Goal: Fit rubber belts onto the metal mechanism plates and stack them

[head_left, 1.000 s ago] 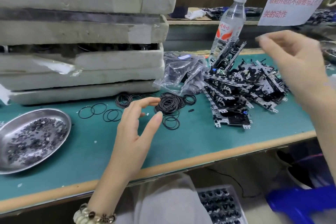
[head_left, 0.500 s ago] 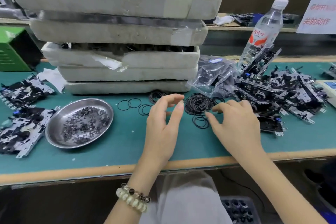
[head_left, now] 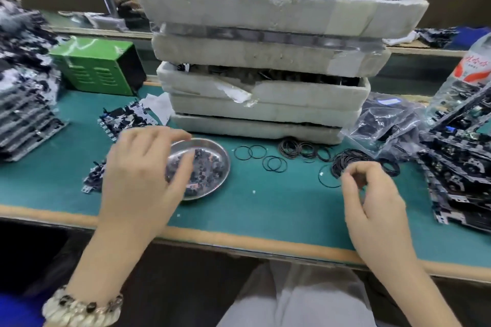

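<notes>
Right hand (head_left: 372, 199) pinching at tangled heap of thin black rubber belts (head_left: 348, 159), hold unclear, could drag several out; left hand (head_left: 138, 175) open over round steel dish (head_left: 225, 164), nine o'clock.

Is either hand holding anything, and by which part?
Left hand: nothing, open over the metal dish. Right hand: fingers pinch at the rubber belts; actual hold cannot be told.

Left plate stack (head_left: 24, 103) (blurred, edge-cropped)

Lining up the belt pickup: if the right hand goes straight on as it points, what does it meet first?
Likely the pile of rubber belts just beyond the right hand; depth is unclear.
</notes>
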Action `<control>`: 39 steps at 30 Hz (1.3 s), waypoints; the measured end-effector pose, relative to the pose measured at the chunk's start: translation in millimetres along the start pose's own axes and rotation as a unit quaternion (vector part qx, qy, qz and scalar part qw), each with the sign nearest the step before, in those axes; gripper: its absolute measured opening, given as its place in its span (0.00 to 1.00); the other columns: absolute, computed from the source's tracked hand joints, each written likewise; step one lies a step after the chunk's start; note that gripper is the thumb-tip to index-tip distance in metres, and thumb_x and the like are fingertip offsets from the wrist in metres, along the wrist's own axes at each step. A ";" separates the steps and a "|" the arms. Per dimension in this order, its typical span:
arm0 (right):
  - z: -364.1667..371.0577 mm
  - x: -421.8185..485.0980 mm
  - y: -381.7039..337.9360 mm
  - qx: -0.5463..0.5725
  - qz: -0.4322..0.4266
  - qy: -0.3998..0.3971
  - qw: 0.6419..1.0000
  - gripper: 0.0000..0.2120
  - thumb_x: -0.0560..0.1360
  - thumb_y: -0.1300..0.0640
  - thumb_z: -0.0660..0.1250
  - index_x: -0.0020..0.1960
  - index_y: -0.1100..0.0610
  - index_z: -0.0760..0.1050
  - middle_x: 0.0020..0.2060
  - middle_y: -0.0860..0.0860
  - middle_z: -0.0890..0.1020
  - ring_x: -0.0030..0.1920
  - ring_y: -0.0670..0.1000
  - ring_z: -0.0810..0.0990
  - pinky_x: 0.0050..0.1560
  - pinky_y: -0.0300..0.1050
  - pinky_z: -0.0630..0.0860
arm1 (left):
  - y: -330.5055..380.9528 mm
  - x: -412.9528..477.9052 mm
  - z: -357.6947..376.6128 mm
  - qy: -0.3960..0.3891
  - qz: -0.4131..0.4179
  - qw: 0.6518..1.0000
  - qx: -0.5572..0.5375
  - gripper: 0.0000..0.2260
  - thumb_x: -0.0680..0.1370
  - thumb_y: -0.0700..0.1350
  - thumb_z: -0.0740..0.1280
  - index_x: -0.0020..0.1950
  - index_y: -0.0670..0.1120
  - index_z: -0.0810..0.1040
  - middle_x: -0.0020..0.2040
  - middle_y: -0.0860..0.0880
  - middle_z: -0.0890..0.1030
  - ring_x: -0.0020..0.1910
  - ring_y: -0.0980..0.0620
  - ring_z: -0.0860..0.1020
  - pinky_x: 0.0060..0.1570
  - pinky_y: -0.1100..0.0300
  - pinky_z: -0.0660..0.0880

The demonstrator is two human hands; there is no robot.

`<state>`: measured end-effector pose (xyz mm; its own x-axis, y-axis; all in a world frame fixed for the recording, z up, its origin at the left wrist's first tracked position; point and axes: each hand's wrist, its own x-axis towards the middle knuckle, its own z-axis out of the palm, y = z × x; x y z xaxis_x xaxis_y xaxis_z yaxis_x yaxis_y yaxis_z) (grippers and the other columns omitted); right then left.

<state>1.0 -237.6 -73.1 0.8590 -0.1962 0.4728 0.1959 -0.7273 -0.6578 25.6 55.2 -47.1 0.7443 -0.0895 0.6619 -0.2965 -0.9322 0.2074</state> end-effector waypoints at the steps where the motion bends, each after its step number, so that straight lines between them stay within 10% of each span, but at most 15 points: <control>1: 5.9 -2.5 -2.7 0.008 -0.007 -0.018 1.000 0.03 0.81 0.59 0.61 0.49 0.53 0.71 0.43 0.40 0.74 0.45 0.49 0.70 0.44 0.38 0.60 | -15.6 0.6 -1.1 -0.007 -0.034 0.998 0.054 0.14 0.78 0.50 0.65 0.54 0.41 0.81 0.51 0.42 0.81 0.53 0.36 0.75 0.52 0.43 0.71; 9: 21.5 -9.5 -0.3 0.038 -0.004 -0.045 0.998 0.06 0.79 0.57 0.63 0.46 0.47 0.72 0.45 0.37 0.76 0.44 0.44 0.72 0.46 0.39 0.66 | -68.8 -2.1 9.9 -0.093 -0.098 0.979 0.155 0.11 0.74 0.46 0.76 0.39 0.40 0.81 0.52 0.37 0.79 0.53 0.32 0.72 0.48 0.38 0.69; 15: 10.2 -3.5 6.6 0.055 0.003 -0.019 0.998 0.07 0.79 0.57 0.65 0.45 0.45 0.73 0.46 0.36 0.77 0.42 0.42 0.73 0.42 0.30 0.66 | -91.4 11.3 -2.3 -0.025 -0.073 0.980 0.184 0.18 0.78 0.50 0.62 0.38 0.38 0.81 0.53 0.39 0.79 0.53 0.33 0.71 0.47 0.41 0.68; 22: -0.3 5.9 20.7 0.124 0.069 0.042 0.989 0.06 0.79 0.56 0.66 0.44 0.46 0.75 0.43 0.39 0.80 0.39 0.46 0.75 0.38 0.28 0.69 | -79.5 44.3 -47.3 -0.058 -0.154 0.980 -0.113 0.16 0.76 0.65 0.59 0.36 0.59 0.79 0.58 0.52 0.77 0.67 0.49 0.70 0.71 0.48 0.63; 26: -0.3 2.9 25.6 0.169 0.098 0.091 0.977 0.07 0.79 0.55 0.66 0.44 0.45 0.75 0.41 0.38 0.80 0.37 0.42 0.74 0.38 0.33 0.71 | -5.2 53.4 -50.0 -0.095 -0.095 0.964 -0.231 0.08 0.74 0.59 0.66 0.37 0.62 0.81 0.50 0.65 0.78 0.52 0.72 0.73 0.53 0.77 0.66; 35: -2.0 -1.1 36.6 0.244 0.141 0.170 0.944 0.07 0.80 0.56 0.66 0.44 0.45 0.76 0.39 0.39 0.81 0.41 0.38 0.78 0.42 0.29 0.72 | 137.1 19.0 51.1 -0.217 -0.285 0.824 -0.438 0.18 0.84 0.49 0.61 0.42 0.37 0.75 0.45 0.44 0.78 0.47 0.52 0.75 0.49 0.58 0.68; 39: -2.1 -1.7 36.6 0.249 0.129 0.164 0.946 0.08 0.80 0.56 0.66 0.44 0.45 0.77 0.39 0.41 0.81 0.41 0.39 0.78 0.42 0.29 0.72 | 129.0 24.5 56.9 -0.208 -0.288 0.852 -0.383 0.19 0.83 0.51 0.61 0.35 0.46 0.64 0.30 0.53 0.66 0.32 0.55 0.64 0.32 0.61 0.60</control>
<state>5.7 -265.3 -96.7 0.7321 -0.5774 0.3615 0.2683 -0.2434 -0.9321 39.6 -87.2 -45.1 0.9991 0.0403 0.0104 0.0055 -0.3749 0.9270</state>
